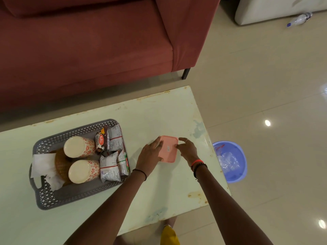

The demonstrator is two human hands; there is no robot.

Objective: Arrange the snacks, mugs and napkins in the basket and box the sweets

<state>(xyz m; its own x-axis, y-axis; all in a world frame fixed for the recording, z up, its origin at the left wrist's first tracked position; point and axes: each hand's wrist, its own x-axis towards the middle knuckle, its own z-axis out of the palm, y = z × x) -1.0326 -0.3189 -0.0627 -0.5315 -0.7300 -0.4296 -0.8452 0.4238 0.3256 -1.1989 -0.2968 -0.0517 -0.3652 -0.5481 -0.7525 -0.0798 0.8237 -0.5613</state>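
A pink lidded box (168, 149) lies on the pale table (159, 114), right of centre. My left hand (150, 157) presses against its left side and my right hand (187, 150) against its right side, fingers over the lid. To the left stands a grey perforated basket (53, 197). Inside it two floral mugs (78, 146) (84, 171) lie on their sides, several snack packets (113, 151) fill the right end, and white napkins (44, 167) with a woven holder (61, 165) sit at the left end. The box's contents are hidden.
A red-brown sofa (88, 50) runs along the table's far side. On the tiled floor to the right sit a blue plastic basin (231, 161) holding clear plastic, and farther off a plastic bottle (299, 19) beside white furniture (276, 7).
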